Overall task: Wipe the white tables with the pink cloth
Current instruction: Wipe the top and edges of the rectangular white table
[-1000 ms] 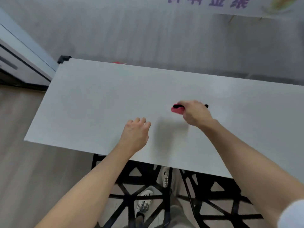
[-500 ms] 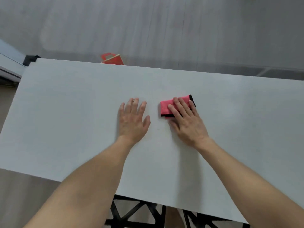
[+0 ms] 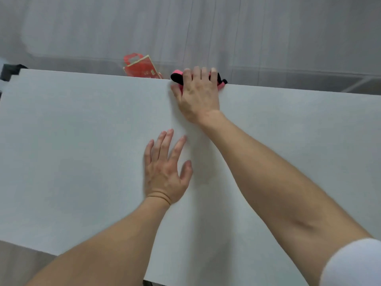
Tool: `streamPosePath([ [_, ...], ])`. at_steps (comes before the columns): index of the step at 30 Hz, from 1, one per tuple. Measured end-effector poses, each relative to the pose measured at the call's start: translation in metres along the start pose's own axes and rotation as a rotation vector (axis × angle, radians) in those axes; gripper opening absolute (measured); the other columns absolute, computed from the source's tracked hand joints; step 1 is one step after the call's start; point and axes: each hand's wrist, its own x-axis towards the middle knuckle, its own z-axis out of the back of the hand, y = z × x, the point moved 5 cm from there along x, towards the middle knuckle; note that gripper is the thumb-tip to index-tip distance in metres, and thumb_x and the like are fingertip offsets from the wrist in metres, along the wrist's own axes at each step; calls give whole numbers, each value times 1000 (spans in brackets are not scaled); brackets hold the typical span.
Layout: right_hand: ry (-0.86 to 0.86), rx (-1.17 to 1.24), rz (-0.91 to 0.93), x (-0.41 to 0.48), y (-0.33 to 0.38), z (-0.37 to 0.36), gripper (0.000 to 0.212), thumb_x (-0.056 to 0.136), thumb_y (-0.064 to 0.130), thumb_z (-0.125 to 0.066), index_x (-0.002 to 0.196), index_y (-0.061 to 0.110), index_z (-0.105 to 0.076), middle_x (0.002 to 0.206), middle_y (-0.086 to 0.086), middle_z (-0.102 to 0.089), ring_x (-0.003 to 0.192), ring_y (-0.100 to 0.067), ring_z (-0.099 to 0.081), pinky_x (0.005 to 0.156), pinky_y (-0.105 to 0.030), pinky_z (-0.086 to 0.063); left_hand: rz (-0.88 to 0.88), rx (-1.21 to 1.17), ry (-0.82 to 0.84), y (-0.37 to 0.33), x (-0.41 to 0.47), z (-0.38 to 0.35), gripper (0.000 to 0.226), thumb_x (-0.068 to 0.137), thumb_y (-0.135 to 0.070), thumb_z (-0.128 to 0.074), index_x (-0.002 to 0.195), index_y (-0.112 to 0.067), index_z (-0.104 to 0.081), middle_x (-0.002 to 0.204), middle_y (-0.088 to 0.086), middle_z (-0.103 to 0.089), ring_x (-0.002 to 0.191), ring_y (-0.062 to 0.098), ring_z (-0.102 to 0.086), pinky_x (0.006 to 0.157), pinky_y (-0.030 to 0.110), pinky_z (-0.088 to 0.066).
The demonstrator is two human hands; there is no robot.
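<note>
The white table [image 3: 82, 151] fills most of the view. My right hand [image 3: 199, 96] lies flat with straight fingers on the pink cloth [image 3: 177, 77] at the table's far edge. The cloth has a black border and is mostly hidden under the hand, with its ends sticking out on both sides and hanging slightly over the edge. My left hand [image 3: 165, 170] rests flat on the table's middle, fingers spread, holding nothing.
A red paper bag [image 3: 142, 68] with handles stands on the floor just beyond the far edge, left of the cloth. A black piece [image 3: 8, 71] sits at the table's far left corner. A grey wall runs behind.
My right hand has pushed the cloth from the table's middle away to the far edge. The left hand stayed flat on the table, and the view moved closer over the tabletop.
</note>
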Motion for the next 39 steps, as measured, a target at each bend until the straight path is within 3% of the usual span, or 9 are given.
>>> streamPosePath([
  [7,-261,169,-33,-72,-71,19,41,111,28,-58,141,0,-61,149,-25,-55,145,-43,-45,127,-57,-32,-2,-4,8,0,-1,1,64,101,-42,-56,162,-23,-51,175,8,-33,164,28,-27,130,59,-23],
  [11,-243,37,-143,-44,-38,3,42,105,16,-59,143,-1,-61,137,-25,-63,130,-47,-57,124,-59,-32,-3,-18,-13,0,-1,1,64,99,-40,-59,160,-22,-53,174,9,-36,163,29,-30,129,60,-25],
  [15,-151,84,44,0,26,-5,47,111,33,-42,149,15,-61,111,-20,-67,101,-41,-59,106,-56,-39,3,-29,-9,0,1,1,64,99,-42,-59,159,-21,-54,173,9,-37,163,29,-31,129,61,-26],
  [18,-113,28,92,-4,2,-2,48,112,47,-37,150,27,-60,106,-18,-64,97,-39,-58,97,-53,-39,5,-27,-8,-1,1,2,64,99,-41,-60,160,-23,-53,173,8,-37,163,29,-31,129,60,-26],
  [24,-83,-82,-262,-33,-102,18,58,107,60,-40,122,13,-71,104,-19,-67,104,-40,-58,108,-52,-37,4,-20,5,-2,0,1,64,100,-41,-60,160,-22,-53,174,8,-36,163,30,-30,130,60,-25],
  [27,-101,-17,-277,-9,-49,6,60,107,56,-38,107,9,-74,100,-19,-71,99,-39,-61,107,-52,-38,4,-32,-6,-2,-1,1,64,98,-41,-61,159,-22,-54,173,9,-38,162,30,-32,129,61,-26],
  [31,-17,71,-157,13,14,-12,57,109,55,-36,114,14,-75,103,-15,-73,101,-37,-63,101,-50,-40,4,-35,10,-2,-1,0,65,99,-43,-59,160,-22,-53,173,9,-36,163,30,-30,129,61,-26],
  [35,-119,70,-168,-22,-63,6,49,109,55,-44,120,17,-72,104,-16,-68,102,-39,-60,102,-51,-40,4,-15,12,-1,-1,0,63,100,-41,-58,160,-22,-53,173,9,-36,163,29,-30,129,61,-26],
  [39,-95,-75,-415,-53,-151,31,56,108,58,-41,110,10,-70,101,-19,-65,103,-39,-55,110,-51,-37,-3,-13,14,-2,-2,-2,64,101,-41,-58,161,-21,-52,174,9,-35,164,30,-29,129,61,-25],
])
